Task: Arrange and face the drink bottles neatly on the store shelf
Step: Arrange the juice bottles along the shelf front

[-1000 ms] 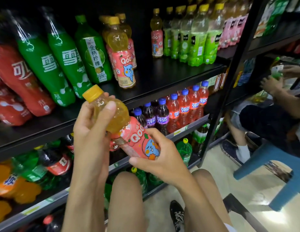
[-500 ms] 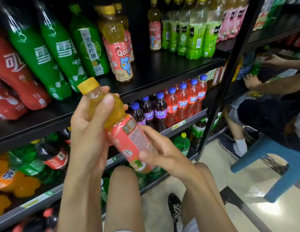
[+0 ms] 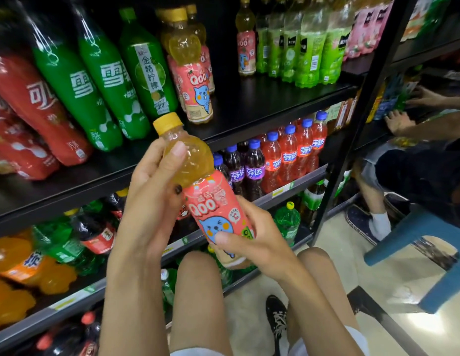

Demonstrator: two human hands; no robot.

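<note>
Qoo bottle with a yellow cap, pale yellow drink and a pink label, held in mid-air in front of a black store shelf and touching none of its boards. It is tilted, with the cap toward the upper left and the base toward the lower right. The label's blue cartoon face is turned to the camera.

Both hands hold it. The left hand has its grip closed round the clear upper part, with the thumb across the front just under the neck and the fingers curled behind. The right hand has its grip closed round the lower part, with the thumb pressed on the label and the fingers wrapped behind. The bottle hangs above the person's bare knees.

On the shelf board behind it, matching pink-labelled bottles stand upright in a row running back, and the front one shows the same blue face. To their left stand green bottles, then red bottles, both with white lettering. Further right, well apart, a lone pink-labelled bottle stands beside a row of lime-green bottles.

On the board below, blue-capped red bottles and purple bottles stand side by side. At the far right, another person's hand reaches into the next shelf unit, near a blue stool.
</note>
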